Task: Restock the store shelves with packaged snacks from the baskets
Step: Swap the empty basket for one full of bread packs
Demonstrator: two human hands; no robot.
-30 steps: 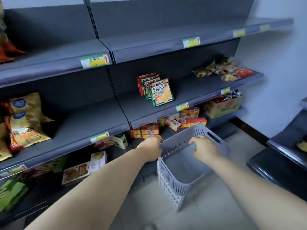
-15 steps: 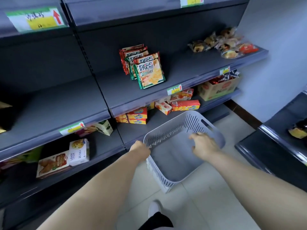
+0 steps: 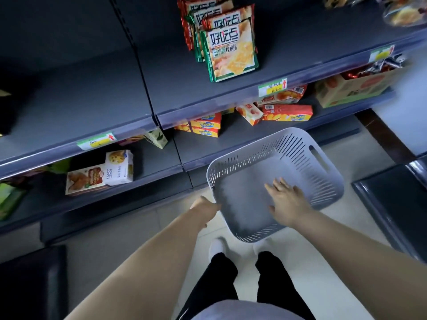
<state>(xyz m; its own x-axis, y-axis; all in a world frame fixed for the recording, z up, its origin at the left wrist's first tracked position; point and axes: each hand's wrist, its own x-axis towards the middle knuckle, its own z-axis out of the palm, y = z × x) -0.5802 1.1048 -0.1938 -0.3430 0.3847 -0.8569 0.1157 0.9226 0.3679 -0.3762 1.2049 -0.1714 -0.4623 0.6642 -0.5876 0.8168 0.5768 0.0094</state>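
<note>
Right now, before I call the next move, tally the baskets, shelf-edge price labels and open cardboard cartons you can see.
gray basket: 1
price labels: 3
cardboard carton: 1
Total: 5

I can't see fingers of left hand [image 3: 204, 210] past basket [image 3: 318, 181] rim. Packs [image 3: 231, 49] cut by top edge. Far-right pastries [image 3: 402, 12] blurred. Boxes [image 3: 205, 125] half under shelf [image 3: 208, 108] lip.
</note>
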